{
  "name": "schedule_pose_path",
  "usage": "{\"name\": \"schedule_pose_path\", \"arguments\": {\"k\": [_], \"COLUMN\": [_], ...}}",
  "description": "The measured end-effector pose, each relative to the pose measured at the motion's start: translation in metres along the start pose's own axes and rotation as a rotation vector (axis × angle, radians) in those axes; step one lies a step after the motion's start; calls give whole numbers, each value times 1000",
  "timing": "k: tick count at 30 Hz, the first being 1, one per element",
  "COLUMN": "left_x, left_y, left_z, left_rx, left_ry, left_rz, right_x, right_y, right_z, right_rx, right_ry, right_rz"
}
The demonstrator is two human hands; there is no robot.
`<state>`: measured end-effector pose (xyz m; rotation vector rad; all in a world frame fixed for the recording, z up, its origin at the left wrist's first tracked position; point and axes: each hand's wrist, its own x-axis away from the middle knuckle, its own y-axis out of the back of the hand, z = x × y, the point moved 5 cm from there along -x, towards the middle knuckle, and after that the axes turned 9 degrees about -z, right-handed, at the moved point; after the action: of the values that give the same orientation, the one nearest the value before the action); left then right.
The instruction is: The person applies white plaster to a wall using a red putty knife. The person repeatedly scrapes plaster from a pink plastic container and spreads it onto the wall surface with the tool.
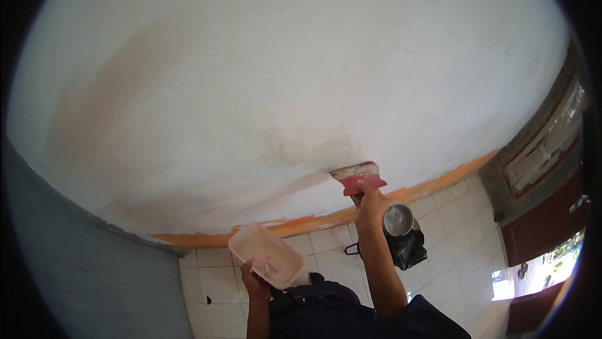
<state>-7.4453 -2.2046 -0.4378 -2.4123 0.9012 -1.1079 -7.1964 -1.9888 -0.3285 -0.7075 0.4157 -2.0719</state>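
Observation:
In my right hand is a red putty scraper, its broad, paste-smeared edge up against the white wall. Just above and left of the blade, a damp-looking beige patch marks the wall. My left hand grips the near-left edge of a pale pink plastic tray, held tilted at waist height. Whitish paste lies smeared inside the tray. My left fingers are partly hidden under its rim.
An orange strip runs along the wall's foot. On the white tiled floor stand a round metal container and a black plastic bag, right of my right forearm. A grey wall closes the left; a brown door stands right.

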Motion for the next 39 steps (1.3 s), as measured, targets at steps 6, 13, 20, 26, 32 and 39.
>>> {"name": "schedule_pose_path", "arguments": {"k": [6, 13, 20, 26, 32, 39], "left_x": [16, 23, 16, 8, 12, 2], "left_y": [-6, -10, 18, 39, 30, 19], "left_z": [14, -1, -49, -71, -84, -75], "left_rx": [-34, -31, -45, 21, 7, -24], "left_ry": [29, 22, -53, 28, 26, 22], "left_rz": [8, 43, -9, -82, -51, 7], "right_x": [18, 57, 86, 65, 70, 107], "right_y": [-4, -34, 21, -10, -118, -150], "right_z": [54, 95, 30, 2, 69, 133], "right_rx": [-60, -35, 60, 144, 138, 112], "right_ry": [36, 65, -47, -67, 31, 166], "right_rz": [88, 134, -47, 16, 138, 241]}}
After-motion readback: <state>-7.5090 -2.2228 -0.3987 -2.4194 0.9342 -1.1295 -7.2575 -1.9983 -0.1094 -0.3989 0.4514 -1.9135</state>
